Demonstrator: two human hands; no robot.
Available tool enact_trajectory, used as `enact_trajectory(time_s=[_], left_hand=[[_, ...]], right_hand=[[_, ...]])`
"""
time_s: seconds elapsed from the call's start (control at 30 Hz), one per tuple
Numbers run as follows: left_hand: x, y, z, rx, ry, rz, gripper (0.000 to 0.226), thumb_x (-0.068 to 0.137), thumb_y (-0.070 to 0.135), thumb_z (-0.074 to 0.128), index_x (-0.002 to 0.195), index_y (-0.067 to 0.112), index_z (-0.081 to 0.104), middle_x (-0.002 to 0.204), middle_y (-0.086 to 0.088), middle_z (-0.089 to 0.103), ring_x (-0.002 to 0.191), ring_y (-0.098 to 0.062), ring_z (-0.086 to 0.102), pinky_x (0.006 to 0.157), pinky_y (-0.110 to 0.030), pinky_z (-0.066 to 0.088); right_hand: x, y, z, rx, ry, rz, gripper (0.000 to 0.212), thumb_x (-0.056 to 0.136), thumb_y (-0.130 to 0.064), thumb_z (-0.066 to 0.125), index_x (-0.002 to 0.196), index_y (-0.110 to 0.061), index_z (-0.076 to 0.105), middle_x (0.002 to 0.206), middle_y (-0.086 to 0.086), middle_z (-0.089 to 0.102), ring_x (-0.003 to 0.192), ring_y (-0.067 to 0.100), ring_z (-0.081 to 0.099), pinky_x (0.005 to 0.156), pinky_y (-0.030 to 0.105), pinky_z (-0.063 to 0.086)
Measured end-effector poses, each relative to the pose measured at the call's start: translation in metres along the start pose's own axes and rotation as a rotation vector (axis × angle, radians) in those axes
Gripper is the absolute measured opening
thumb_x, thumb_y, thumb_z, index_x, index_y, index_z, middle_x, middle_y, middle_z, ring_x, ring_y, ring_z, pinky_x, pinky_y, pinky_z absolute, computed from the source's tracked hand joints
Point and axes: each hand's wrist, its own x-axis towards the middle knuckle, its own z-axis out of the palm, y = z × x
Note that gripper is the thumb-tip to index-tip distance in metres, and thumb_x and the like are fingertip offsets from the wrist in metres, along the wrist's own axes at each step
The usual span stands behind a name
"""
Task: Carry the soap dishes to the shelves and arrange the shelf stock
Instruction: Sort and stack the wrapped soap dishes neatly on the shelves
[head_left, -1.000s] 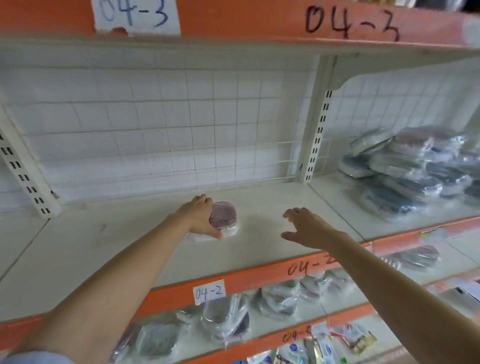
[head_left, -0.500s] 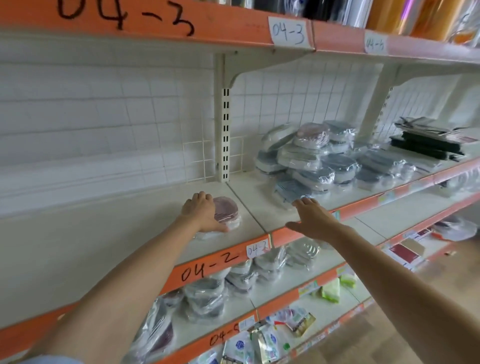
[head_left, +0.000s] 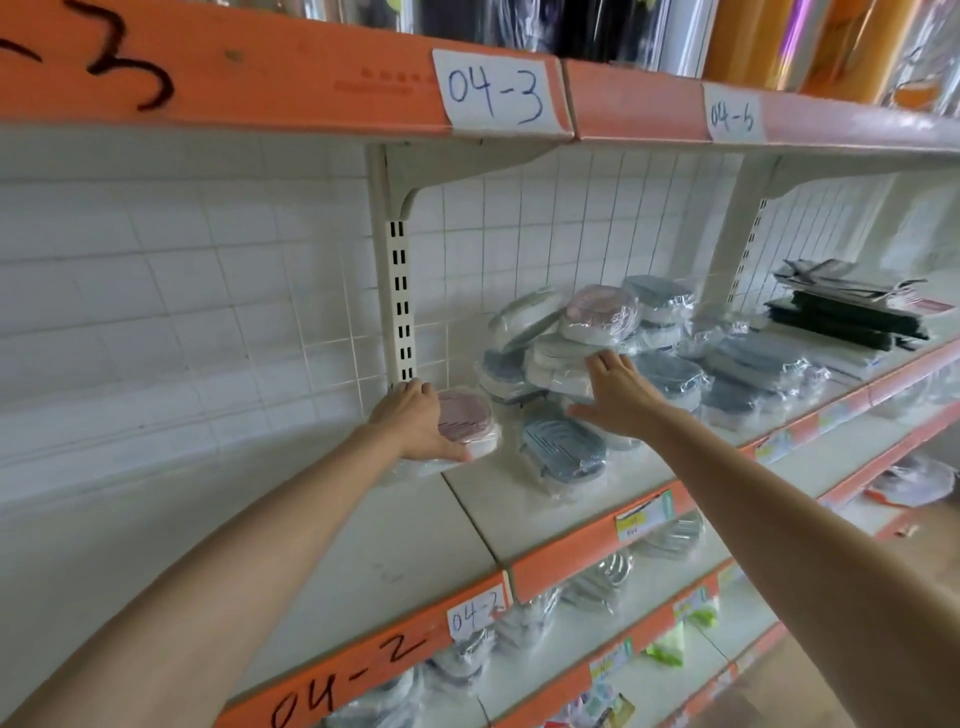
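The left hand (head_left: 415, 421) grips a wrapped pink soap dish (head_left: 465, 420) on the shelf (head_left: 363, 551), while the right hand (head_left: 618, 395), fingers spread, touches the wrapped dish pile (head_left: 561, 358).

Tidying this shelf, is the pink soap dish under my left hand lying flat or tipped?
Flat: the pink soap dish sits level on the shelf.

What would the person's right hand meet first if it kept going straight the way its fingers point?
Probably the white wrapped soap dish in the pile: the right hand points at it with straight fingers, fingertips at its edge; contact is unclear.
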Motion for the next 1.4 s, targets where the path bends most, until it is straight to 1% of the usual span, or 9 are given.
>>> enact_trajectory(time_s=[0.23, 0.4, 0.57, 0.67, 0.73, 0.9, 1.07, 1.23, 1.4], left_hand=[[0.032, 0.012, -0.019, 0.014, 0.026, 0.034, 0.094, 0.068, 0.073, 0.065, 0.129, 0.006, 0.042, 0.125, -0.006, 0.045, 0.115, -0.022, 0.044, 0.091, -0.03, 0.04], [0.041, 0.015, -0.034, 0.007, 0.061, -0.049, 0.094, 0.067, 0.073, 0.066, 0.129, 0.006, 0.041, 0.126, -0.006, 0.044, 0.117, -0.021, 0.042, 0.092, -0.031, 0.041], [0.038, 0.021, -0.038, -0.008, 0.096, -0.181, 0.093, 0.069, 0.073, 0.065, 0.129, 0.005, 0.041, 0.127, -0.006, 0.044, 0.116, -0.022, 0.043, 0.091, -0.03, 0.041], [0.035, 0.031, -0.038, -0.007, 0.109, -0.246, 0.093, 0.069, 0.071, 0.067, 0.13, 0.005, 0.041, 0.128, -0.006, 0.045, 0.118, -0.022, 0.042, 0.092, -0.03, 0.04], [0.035, 0.036, -0.039, -0.012, 0.121, -0.292, 0.096, 0.068, 0.071, 0.067, 0.131, 0.005, 0.04, 0.131, -0.007, 0.044, 0.121, -0.022, 0.041, 0.094, -0.031, 0.039], [0.029, 0.043, -0.035, -0.02, 0.132, -0.398, 0.099, 0.067, 0.071, 0.068, 0.133, 0.004, 0.04, 0.132, -0.008, 0.043, 0.122, -0.023, 0.041, 0.095, -0.03, 0.04], [0.017, 0.046, -0.032, -0.005, 0.114, -0.494, 0.096, 0.067, 0.07, 0.07, 0.131, 0.005, 0.04, 0.13, -0.006, 0.044, 0.121, -0.022, 0.041, 0.092, -0.029, 0.039], [-0.008, 0.037, -0.032, 0.057, 0.081, -0.542, 0.092, 0.071, 0.068, 0.068, 0.134, 0.006, 0.04, 0.132, -0.009, 0.043, 0.125, -0.024, 0.039, 0.095, -0.031, 0.038], [-0.057, 0.018, -0.018, 0.086, -0.039, -0.589, 0.089, 0.076, 0.065, 0.065, 0.14, 0.01, 0.037, 0.136, -0.01, 0.04, 0.13, -0.025, 0.035, 0.1, -0.032, 0.035]], right_hand=[[0.052, 0.027, -0.016, -0.016, 0.045, -0.005, 0.081, 0.09, -0.043, 0.058, 0.148, -0.005, 0.017, 0.154, 0.012, 0.015, 0.141, 0.03, 0.015, 0.114, 0.041, 0.025], [0.092, 0.032, -0.029, -0.034, 0.097, -0.148, 0.073, 0.089, -0.04, 0.059, 0.144, -0.004, 0.027, 0.147, 0.012, 0.029, 0.136, 0.027, 0.027, 0.112, 0.038, 0.027], [0.122, 0.022, -0.028, -0.076, 0.05, -0.353, 0.071, 0.089, -0.032, 0.061, 0.145, -0.007, 0.026, 0.146, 0.01, 0.032, 0.132, 0.025, 0.032, 0.111, 0.039, 0.031], [0.138, 0.021, -0.029, -0.104, 0.022, -0.423, 0.076, 0.087, -0.041, 0.06, 0.146, -0.006, 0.026, 0.148, 0.01, 0.031, 0.134, 0.026, 0.031, 0.112, 0.041, 0.029], [0.153, 0.022, -0.027, -0.153, 0.026, -0.456, 0.076, 0.086, -0.04, 0.064, 0.145, -0.008, 0.028, 0.146, 0.008, 0.033, 0.132, 0.026, 0.033, 0.11, 0.04, 0.03], [0.176, 0.021, -0.017, -0.203, 0.054, -0.512, 0.056, 0.091, -0.027, 0.058, 0.141, -0.012, 0.035, 0.139, 0.005, 0.043, 0.127, 0.023, 0.04, 0.106, 0.037, 0.034], [0.179, 0.016, -0.015, -0.288, 0.135, -0.549, 0.041, 0.091, -0.021, 0.057, 0.13, -0.014, 0.046, 0.127, 0.004, 0.051, 0.12, 0.022, 0.044, 0.101, 0.035, 0.035], [0.148, -0.002, -0.025, -0.267, 0.254, -0.652, 0.041, 0.09, -0.027, 0.057, 0.126, -0.01, 0.046, 0.126, 0.007, 0.052, 0.119, 0.025, 0.045, 0.097, 0.035, 0.035], [0.093, -0.038, -0.004, -0.221, 0.209, -0.813, 0.047, 0.088, -0.026, 0.058, 0.13, -0.012, 0.042, 0.13, 0.007, 0.048, 0.122, 0.025, 0.041, 0.101, 0.034, 0.03]])
